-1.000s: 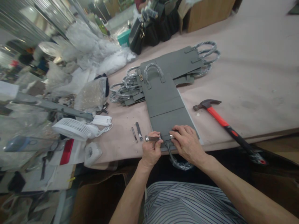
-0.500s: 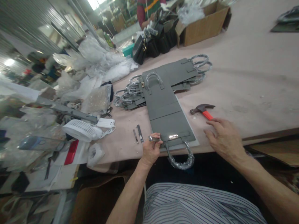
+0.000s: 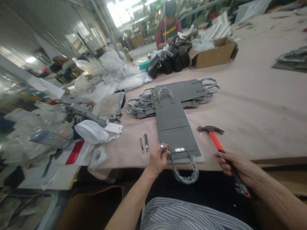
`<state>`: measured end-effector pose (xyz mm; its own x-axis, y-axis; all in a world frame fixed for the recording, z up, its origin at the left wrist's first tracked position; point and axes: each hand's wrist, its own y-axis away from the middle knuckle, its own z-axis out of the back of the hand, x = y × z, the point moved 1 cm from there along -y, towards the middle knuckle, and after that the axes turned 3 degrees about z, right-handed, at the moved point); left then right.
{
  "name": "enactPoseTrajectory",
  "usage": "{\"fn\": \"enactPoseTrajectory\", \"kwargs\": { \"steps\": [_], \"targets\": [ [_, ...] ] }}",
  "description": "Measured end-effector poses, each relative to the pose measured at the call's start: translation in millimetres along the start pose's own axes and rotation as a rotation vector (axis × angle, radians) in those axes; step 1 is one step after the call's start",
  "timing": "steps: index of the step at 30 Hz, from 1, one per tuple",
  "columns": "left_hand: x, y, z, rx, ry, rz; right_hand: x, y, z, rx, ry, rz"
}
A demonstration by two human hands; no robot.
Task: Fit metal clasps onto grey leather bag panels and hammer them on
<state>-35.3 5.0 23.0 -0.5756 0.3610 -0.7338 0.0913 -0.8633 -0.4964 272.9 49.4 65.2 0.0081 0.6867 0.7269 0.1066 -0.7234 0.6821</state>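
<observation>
Since the earlier frame, the right hand (image 3: 232,163) has moved from beside the hammer (image 3: 216,140) to a closed grip on its dark shaft, and the metal tool (image 3: 163,147) shows its round end more squarely to the camera. From left to right: a white fan (image 3: 92,131) stands well apart from the grey panel (image 3: 171,115), leaving space around it. Two slim tools (image 3: 146,143) lie side by side near the left hand (image 3: 158,157), probably to stay within reach. That hand pinches the metal tool between thumb and fingers at the panel's near left corner — the round end left uncovered, apparently to keep it clear; the lower tip is hidden. The panel lies flat over a pale sheet (image 3: 201,158), its far end overlapping a stack of similar panels (image 3: 144,114). Its plastic-wrapped handle (image 3: 188,181) hangs past the front edge of the worktop (image 3: 251,105), presumably so that the strip bearing the metal plate (image 3: 179,149) can lie level. Farthest right, the hammer's shaft also overhangs the edge — room for fingers to close round it. Whether its head touches the worktop cannot be told.
</observation>
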Motion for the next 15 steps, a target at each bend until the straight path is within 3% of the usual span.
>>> {"fn": "enactPoseTrajectory", "kwargs": {
  "steps": [2, 4, 8, 11, 15],
  "targets": [
    [-1, -1, -0.8, 0.002, 0.009, 0.005, 6, 15, -13, -0.016, -0.06, 0.01],
    [-2, -2, -1.2, 0.006, 0.017, 0.007, 18, 34, -23, -0.069, 0.08, 0.165],
    [-3, -4, -0.4, 0.009, 0.021, -0.007, 49, 77, -40, -0.211, 0.639, 0.756],
    [-4, -4, -0.2, 0.027, 0.0, -0.003, 57, 95, -55, -0.204, 0.971, 1.176],
    [-2, -3, -2.0, 0.041, -0.054, 0.011, 65, 101, -63, -0.089, 1.248, 1.385]
  ]
}}
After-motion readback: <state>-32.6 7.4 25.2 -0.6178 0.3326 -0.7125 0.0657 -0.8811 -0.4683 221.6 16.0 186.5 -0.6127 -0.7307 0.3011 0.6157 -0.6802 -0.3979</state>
